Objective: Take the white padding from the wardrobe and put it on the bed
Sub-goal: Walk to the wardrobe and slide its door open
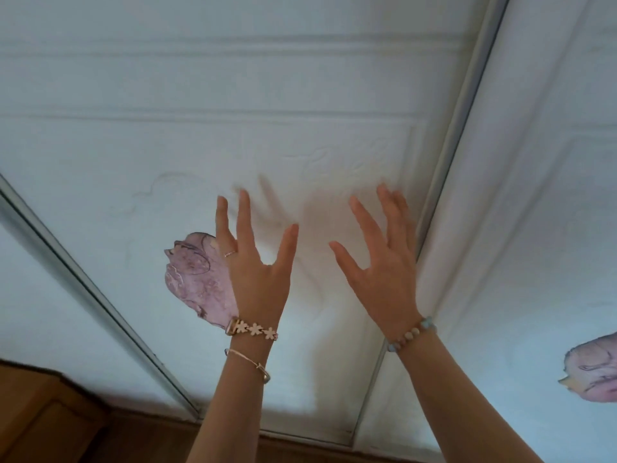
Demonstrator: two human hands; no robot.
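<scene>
While both arms are reaching up and forward, the left hand (pixel 258 262) and the right hand (pixel 380 262) are hovering with fingers spread wide, each one empty and clamped on nothing. Beyond the fingertips of both, a white wardrobe door (pixel 233 111) with raised horizontal mouldings is filling most of the view, and whether the fingertips are touching it or hanging just short of it cannot be told; their shadows are falling on the panel between and just above the two hands. Just to the right of the right hand, a pale metal door frame (pixel 457 162) is running diagonally, with a second white panel (pixel 541 195) lying past it. Partly hidden behind the left hand and wrist, a purple decorative sticker (pixel 197 279) is sitting on the door, and another like it (pixel 594 372) is showing far to the right of the right arm. Around the left wrist, a flower-link bracelet (pixel 255 329) and a thin bangle (pixel 248 362) are sitting, with a ring (pixel 230 253) on one finger; around the right wrist, a beaded bracelet (pixel 412 334) is sitting. The white padding is nowhere in view, the door panels being all that is showing.
</scene>
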